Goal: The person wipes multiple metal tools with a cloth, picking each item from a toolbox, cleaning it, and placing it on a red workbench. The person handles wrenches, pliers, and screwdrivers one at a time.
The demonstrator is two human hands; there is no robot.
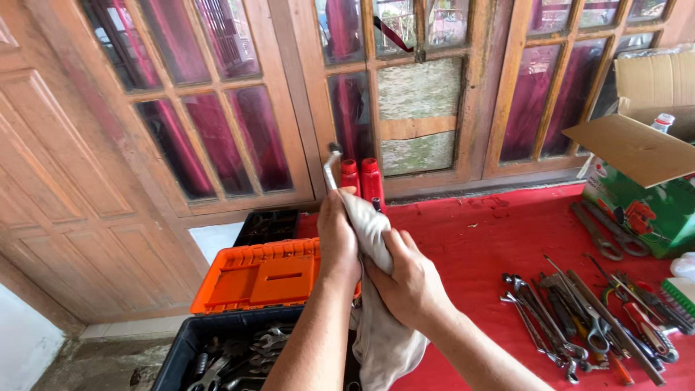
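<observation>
So the left hand was wrapped tight around a bent silver metal wrench, with only the angled top end poking up above the fist. The right hand was closed on a pale grey cloth rag, pressing it up against the tool's shaft just beside the left hand, and the rest of the rag hung down between the forearms. All of this was held up over the front edge of a red-covered table.

Right below sat an open black plastic toolbox full of loose spanners, with its orange lift-out tray resting on the rim. Two red plastic bottles stood behind the hands against the wooden window frame. Off to the right, a spread of pliers, wrenches and screwdrivers lay on the red cover, near a green cardboard box with its flaps open.
</observation>
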